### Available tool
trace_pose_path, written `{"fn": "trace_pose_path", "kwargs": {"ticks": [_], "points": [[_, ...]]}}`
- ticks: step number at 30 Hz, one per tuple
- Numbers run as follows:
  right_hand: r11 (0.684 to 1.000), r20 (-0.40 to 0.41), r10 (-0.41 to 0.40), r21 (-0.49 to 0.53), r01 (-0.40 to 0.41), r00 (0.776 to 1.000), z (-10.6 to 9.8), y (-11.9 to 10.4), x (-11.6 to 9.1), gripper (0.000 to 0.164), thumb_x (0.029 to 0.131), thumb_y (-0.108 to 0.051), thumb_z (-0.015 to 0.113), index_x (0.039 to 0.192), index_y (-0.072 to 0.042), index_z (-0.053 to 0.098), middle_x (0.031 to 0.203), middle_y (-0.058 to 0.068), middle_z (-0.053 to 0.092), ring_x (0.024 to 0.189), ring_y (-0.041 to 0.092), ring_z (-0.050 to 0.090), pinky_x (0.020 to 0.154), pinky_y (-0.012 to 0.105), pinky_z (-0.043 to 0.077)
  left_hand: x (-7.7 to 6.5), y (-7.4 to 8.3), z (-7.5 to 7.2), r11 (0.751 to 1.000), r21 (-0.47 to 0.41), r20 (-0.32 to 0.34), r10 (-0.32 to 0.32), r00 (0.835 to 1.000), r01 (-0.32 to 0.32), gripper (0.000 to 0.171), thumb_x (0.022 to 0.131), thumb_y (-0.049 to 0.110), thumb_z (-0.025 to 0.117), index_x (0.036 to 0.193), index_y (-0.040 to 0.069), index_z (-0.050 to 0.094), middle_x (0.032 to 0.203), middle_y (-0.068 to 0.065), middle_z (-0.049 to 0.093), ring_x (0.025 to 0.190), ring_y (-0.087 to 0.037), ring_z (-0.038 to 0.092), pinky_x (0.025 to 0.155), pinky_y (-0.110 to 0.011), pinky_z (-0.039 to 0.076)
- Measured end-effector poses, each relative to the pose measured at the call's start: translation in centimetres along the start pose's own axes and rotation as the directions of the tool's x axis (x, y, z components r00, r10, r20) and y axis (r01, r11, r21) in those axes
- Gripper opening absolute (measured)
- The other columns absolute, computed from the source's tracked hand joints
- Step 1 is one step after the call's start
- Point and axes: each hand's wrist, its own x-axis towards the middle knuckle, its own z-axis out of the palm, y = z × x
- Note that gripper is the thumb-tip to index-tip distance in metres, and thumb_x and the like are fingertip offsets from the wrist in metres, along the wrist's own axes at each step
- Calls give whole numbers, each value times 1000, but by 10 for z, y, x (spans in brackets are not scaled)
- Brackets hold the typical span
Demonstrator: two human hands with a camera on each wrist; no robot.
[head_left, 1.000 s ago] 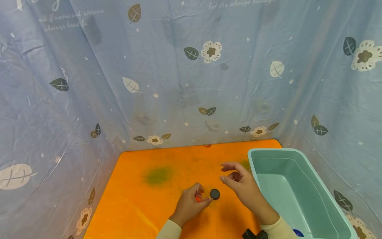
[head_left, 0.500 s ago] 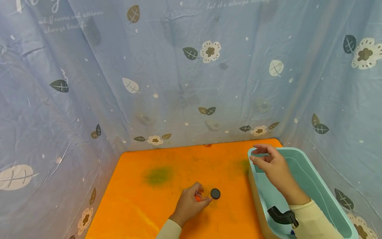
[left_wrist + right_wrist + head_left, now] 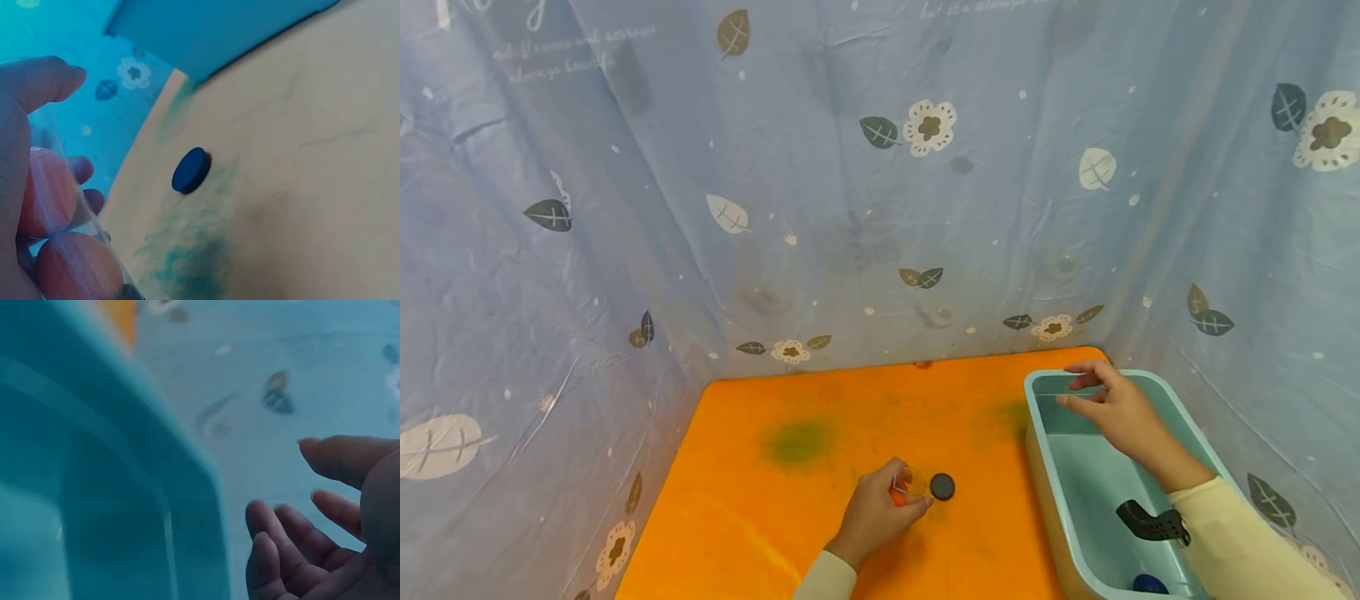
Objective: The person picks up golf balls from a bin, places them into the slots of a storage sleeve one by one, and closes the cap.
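Clear container in left hand, thumb and fingers curled round it, two orange balls inside. Dark disc lies just beside it at 3 o'clock on orange table. Teal bin farther out, also 3. Right hand hangs near bin's 12 o'clock end, fingers loosely bent, thumb apart.
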Motion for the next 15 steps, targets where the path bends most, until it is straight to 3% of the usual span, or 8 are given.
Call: {"fn": "trace_pose_path", "kwargs": {"ticks": [5,10,12,15], "points": [[996,103,22,-87,-13,994,-8,25,5,59,106,-27,77,149,3,50,132,30,61,106,43,68,77,48,58,0,-2,-2,1000,-14,5,-7,1000,7,29,96,27,89,106,16,64,81,8,68,83,-8,77,65,-28,60],[981,223,10,-192,34,975,-12,44,6,58,101,-24,82,142,6,55,120,24,66,98,35,69,74,48,57,-1,-3,-3,1000,-6,8,-28,1000,28,28,96,26,88,107,16,65,82,10,70,83,-7,77,66,-27,60],[974,311,8,-217,63,950,-10,52,5,55,98,-23,85,137,5,58,116,19,68,97,32,68,74,47,56,-1,-4,-4,1000,-9,2,-29,1000,29,28,96,25,89,107,16,65,82,10,70,83,-6,77,66,-27,60],[986,500,67,-164,18,863,-5,61,-2,45,95,-15,87,127,3,61,101,14,66,82,28,64,65,41,52,-1,-4,-4,999,-24,-7,-22,1000,22,28,95,25,89,106,16,65,84,9,72,83,-7,77,65,-28,60]]}}
